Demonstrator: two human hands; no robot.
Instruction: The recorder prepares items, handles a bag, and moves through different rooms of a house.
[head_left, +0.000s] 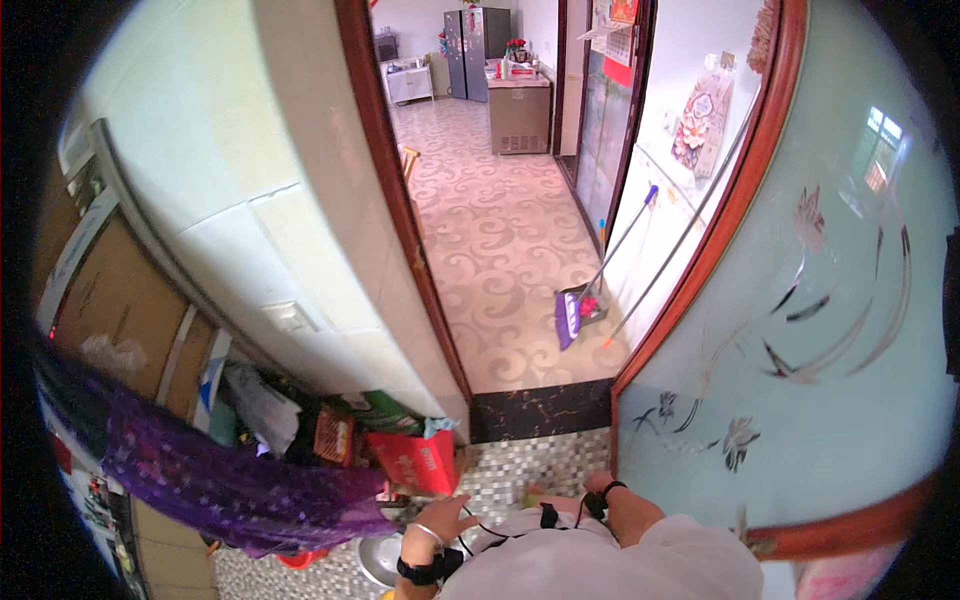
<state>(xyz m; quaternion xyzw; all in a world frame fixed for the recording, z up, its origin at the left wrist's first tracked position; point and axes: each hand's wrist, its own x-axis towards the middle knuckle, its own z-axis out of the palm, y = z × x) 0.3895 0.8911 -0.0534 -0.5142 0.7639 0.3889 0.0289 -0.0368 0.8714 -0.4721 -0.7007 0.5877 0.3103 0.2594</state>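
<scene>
My left hand (pixel 446 517) is low in front of my body, a bracelet and a black strap on its wrist. Its visible fingers are apart, with nothing seen in them. A metal basin (pixel 378 562) lies on the floor beside it, partly covered by my arm. My right hand (pixel 598 484) is near the lower edge of the glass door, with a black strap at the wrist; its fingers are mostly hidden. Black cables (pixel 500 534) run between the two wrists across my light-coloured top (pixel 610 565). Neither hand visibly grips a thing.
A doorway with a dark stone threshold (pixel 540 411) opens ahead. Beyond it a purple broom (pixel 568 320) leans by a dustpan (pixel 596 306). A frosted glass door (pixel 800 330) stands at right. A red box (pixel 415 462) and purple cloth (pixel 230 480) are at left.
</scene>
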